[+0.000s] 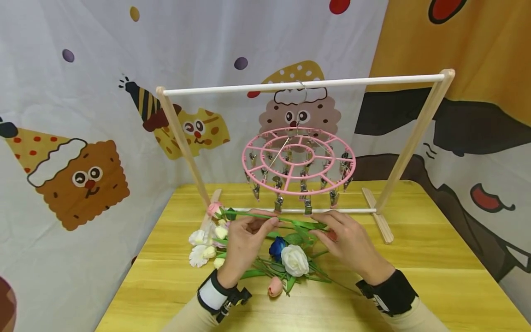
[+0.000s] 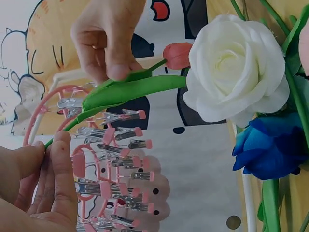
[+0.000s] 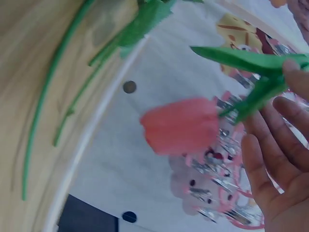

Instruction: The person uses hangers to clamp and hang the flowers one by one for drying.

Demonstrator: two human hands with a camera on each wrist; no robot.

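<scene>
An artificial tulip with a coral-red bloom (image 3: pixel 181 125) is held sideways between the two hands, above the other flowers. My left hand (image 1: pixel 244 240) pinches its green stem (image 2: pixel 67 126) between thumb and fingers. At the bloom end, my right hand (image 1: pixel 348 240) pinches the long green leaves (image 2: pixel 125 92) close to the stem. Below the hands lie a white rose (image 1: pixel 295 260), a blue rose (image 1: pixel 277 249) and a pink tulip (image 1: pixel 275 287). From the head camera, the held bloom is mostly hidden by the right hand's fingers.
Behind the hands, a pink round clip hanger (image 1: pixel 298 190) with several metal clips hangs from a wooden rack's white rod (image 1: pixel 232 88). To the left lie a pink flower (image 1: pixel 215 210) and white blossoms (image 1: pixel 199 256) on the wooden table (image 1: pixel 157 286). A printed curtain surrounds the table.
</scene>
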